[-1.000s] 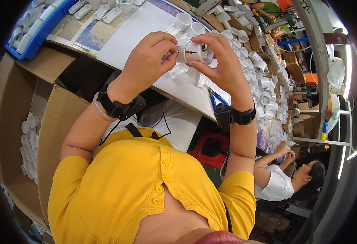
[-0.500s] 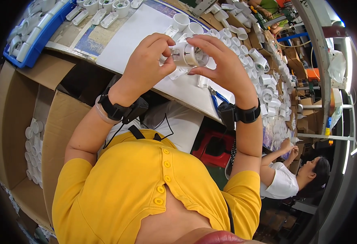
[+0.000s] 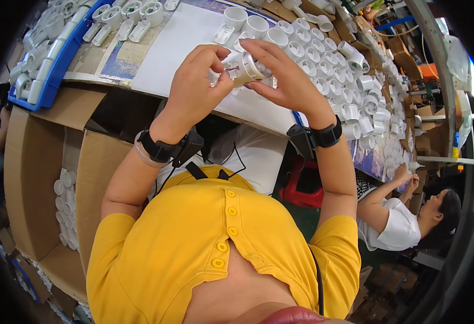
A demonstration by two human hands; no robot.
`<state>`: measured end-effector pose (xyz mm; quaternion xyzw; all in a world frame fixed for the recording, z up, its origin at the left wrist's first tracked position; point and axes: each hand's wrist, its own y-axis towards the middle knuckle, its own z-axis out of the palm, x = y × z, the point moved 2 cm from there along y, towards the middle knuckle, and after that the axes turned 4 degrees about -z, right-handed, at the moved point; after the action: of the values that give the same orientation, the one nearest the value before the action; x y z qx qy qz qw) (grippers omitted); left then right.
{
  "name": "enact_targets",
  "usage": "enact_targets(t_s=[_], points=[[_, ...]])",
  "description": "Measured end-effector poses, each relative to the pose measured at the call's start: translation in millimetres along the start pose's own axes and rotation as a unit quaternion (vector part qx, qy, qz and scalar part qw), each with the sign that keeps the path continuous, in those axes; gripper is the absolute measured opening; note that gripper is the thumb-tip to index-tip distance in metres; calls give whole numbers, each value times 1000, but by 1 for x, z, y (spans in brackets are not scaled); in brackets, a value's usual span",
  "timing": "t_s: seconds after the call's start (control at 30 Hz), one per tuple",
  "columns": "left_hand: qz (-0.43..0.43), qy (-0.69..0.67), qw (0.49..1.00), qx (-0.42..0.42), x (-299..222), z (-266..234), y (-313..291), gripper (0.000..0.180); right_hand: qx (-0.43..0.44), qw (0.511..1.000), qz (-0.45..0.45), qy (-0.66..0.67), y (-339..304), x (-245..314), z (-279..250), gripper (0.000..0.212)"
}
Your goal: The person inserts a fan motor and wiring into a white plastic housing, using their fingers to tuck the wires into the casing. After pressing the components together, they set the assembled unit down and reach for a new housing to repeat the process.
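A white cylindrical plastic housing [image 3: 244,70] is up over the near edge of the worktable, between my two hands. The fingers and thumb of my right hand [image 3: 291,78] curve around its right end. My left hand [image 3: 200,81] is closed in a pinch at its left end, where thin dark reddish wires [image 3: 231,68] show. What lies inside that pinch is mostly hidden by the fingertips. White cup-shaped housings [image 3: 235,18] stand on the table just beyond my hands, with a white rectangular part [image 3: 223,34] beside them.
A blue bin [image 3: 50,89] of white parts stands at the far left. Cups with green boards [image 3: 131,9] sit near it. Many white cups [image 3: 323,59] cover the right side. An open carton [image 3: 37,178] is at lower left. A co-worker [image 3: 393,216] sits at right.
The whole view has shifted slightly. The housing has tilted a little in my hands, and its wires show more. The blue-handled pliers are now mostly hidden behind my right wrist.
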<state>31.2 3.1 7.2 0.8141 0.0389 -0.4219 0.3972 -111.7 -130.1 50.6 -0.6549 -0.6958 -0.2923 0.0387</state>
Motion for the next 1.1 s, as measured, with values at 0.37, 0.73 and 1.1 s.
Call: enact_targets(t_s=[0.37,0.73,1.1], points=[[-17,-52,995,85,-23,7,-1,20,-65,998,3,26,-22,-5,1,71],[-319,-479,782,239,-5,46,3,60,-70,958,-39,274,-22,0,-11,64],[-365,-521,754,164,-6,58,0,51,-226,902,122,346,-19,-6,28,38]])
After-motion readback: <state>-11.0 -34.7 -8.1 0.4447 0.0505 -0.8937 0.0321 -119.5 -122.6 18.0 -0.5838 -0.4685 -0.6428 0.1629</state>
